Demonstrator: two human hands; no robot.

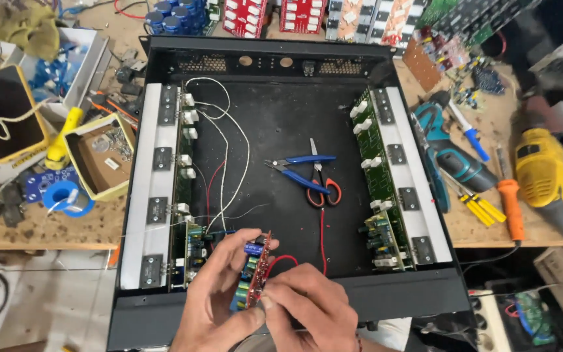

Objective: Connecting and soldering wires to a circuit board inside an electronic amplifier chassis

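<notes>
Both hands share the grip on a small red circuit board [255, 274]: the left hand [219, 303] closes its fingers around the board's lower edge and back, while the right hand [311, 306] pinches its near corner between thumb and forefinger. The board stands tilted on edge over the front lip of the open black chassis [281, 124]. Behind it the chassis floor lies mostly bare, apart from blue-handled cutters [298, 171] and scissors [320, 179] at its centre. Green boards [379, 176] line both side walls. Both wrists enter from the bottom edge.

The open chassis [281, 130] is matt black painted metal, with pale brushed-metal heat sinks [141, 189] along its sides. The small circuit board [255, 274] is glossy red laminate, and the cutters [298, 171] carry smooth blue plastic handles. The wooden surface [47, 225] looks rough, scuffed and speckled.
</notes>
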